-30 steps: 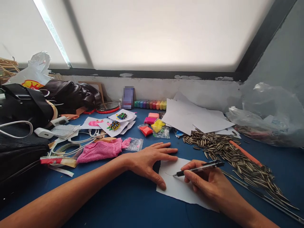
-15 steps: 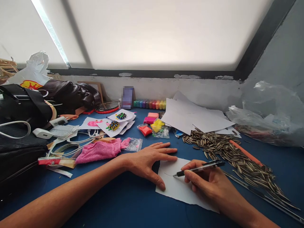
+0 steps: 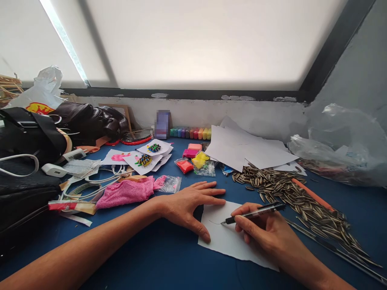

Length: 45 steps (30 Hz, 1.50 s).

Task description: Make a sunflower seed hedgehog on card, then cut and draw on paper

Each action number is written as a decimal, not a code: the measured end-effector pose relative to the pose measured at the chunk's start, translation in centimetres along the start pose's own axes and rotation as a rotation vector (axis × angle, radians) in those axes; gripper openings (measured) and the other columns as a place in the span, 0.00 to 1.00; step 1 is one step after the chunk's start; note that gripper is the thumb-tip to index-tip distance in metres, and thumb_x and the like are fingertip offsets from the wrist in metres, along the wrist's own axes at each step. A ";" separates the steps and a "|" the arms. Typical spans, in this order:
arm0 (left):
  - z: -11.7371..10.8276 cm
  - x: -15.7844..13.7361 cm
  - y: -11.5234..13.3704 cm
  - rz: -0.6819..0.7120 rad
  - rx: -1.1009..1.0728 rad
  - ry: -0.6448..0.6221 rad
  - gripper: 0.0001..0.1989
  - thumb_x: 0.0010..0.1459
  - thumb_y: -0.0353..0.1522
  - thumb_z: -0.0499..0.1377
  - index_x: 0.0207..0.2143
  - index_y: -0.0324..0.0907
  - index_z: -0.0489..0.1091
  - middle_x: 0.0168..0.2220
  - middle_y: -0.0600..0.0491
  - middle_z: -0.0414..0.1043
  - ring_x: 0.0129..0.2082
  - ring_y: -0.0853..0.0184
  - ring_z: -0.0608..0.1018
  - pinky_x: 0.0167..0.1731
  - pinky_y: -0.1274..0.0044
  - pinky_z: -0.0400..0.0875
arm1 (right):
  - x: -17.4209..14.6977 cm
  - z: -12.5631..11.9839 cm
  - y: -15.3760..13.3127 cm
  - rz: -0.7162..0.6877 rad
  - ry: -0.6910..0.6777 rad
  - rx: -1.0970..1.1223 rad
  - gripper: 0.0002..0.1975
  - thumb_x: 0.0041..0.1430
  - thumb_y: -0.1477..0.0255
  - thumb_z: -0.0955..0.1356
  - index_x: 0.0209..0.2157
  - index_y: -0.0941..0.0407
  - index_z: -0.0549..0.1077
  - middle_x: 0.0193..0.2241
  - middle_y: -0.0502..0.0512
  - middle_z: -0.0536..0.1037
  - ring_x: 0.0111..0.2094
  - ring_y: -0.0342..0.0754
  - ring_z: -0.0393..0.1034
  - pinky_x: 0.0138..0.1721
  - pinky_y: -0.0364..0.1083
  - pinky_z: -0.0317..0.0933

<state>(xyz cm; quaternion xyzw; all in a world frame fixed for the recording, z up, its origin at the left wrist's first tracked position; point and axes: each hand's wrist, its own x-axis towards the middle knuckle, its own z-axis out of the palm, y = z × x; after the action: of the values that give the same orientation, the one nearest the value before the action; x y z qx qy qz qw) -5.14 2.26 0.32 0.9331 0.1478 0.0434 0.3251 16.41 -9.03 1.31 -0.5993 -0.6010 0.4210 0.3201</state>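
A torn white sheet of paper lies on the blue table in front of me, with a short thin curved line drawn near its left part. My left hand rests with fingers spread, its thumb and fingertips on the paper's left and upper edges. Between the thumb and fingers of my right hand is a black pen, tilted, its tip touching the paper at the end of the line. The heel of the right hand covers the sheet's right side.
Sunflower seeds spread at the right, with an orange stick and metal tools. Behind are paper sheets and clay packets. A pink cloth, cables and bags crowd the left; a plastic bag stands far right.
Almost nothing has moved. The pen in my right hand has shifted very slightly, its tip still on the paper; my left hand stays in place.
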 end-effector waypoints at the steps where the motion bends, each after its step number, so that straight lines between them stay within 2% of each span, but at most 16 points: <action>1: 0.0 0.0 0.0 -0.003 0.002 -0.001 0.45 0.46 0.54 0.64 0.64 0.53 0.55 0.68 0.55 0.45 0.68 0.53 0.42 0.65 0.60 0.37 | 0.0 0.0 0.0 0.000 0.007 0.000 0.15 0.58 0.58 0.64 0.31 0.55 0.74 0.22 0.48 0.73 0.23 0.44 0.68 0.27 0.43 0.62; 9: 0.1 0.0 0.0 0.001 0.012 -0.004 0.45 0.47 0.54 0.63 0.64 0.50 0.56 0.68 0.54 0.45 0.68 0.54 0.42 0.65 0.61 0.37 | 0.3 0.0 0.6 -0.009 -0.010 -0.021 0.16 0.57 0.56 0.64 0.31 0.54 0.74 0.20 0.48 0.72 0.23 0.45 0.69 0.25 0.43 0.62; 22: 0.1 0.0 -0.1 -0.006 0.009 -0.003 0.44 0.47 0.54 0.63 0.64 0.53 0.55 0.68 0.56 0.45 0.68 0.54 0.42 0.65 0.60 0.36 | 0.2 0.0 0.0 0.002 -0.024 -0.013 0.14 0.56 0.58 0.65 0.32 0.54 0.75 0.25 0.50 0.75 0.20 0.41 0.63 0.23 0.42 0.61; 31: 0.2 0.0 -0.2 -0.004 0.011 -0.001 0.45 0.46 0.55 0.63 0.63 0.53 0.56 0.68 0.55 0.45 0.68 0.53 0.42 0.65 0.60 0.36 | 0.2 0.1 0.3 0.051 0.013 0.016 0.16 0.55 0.56 0.66 0.31 0.54 0.74 0.23 0.50 0.75 0.21 0.43 0.64 0.26 0.43 0.62; 45: 0.0 0.0 -0.1 -0.001 0.008 -0.004 0.44 0.46 0.55 0.63 0.63 0.51 0.56 0.68 0.55 0.45 0.68 0.54 0.42 0.65 0.61 0.36 | 0.3 0.2 0.4 0.057 0.038 0.029 0.17 0.54 0.55 0.66 0.31 0.55 0.74 0.21 0.49 0.74 0.19 0.41 0.62 0.23 0.42 0.58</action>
<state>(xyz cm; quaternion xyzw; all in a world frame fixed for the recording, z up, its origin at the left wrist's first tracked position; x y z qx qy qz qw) -5.12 2.30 0.25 0.9345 0.1476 0.0405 0.3215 16.41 -8.81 0.86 -0.6194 -0.5714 0.4271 0.3277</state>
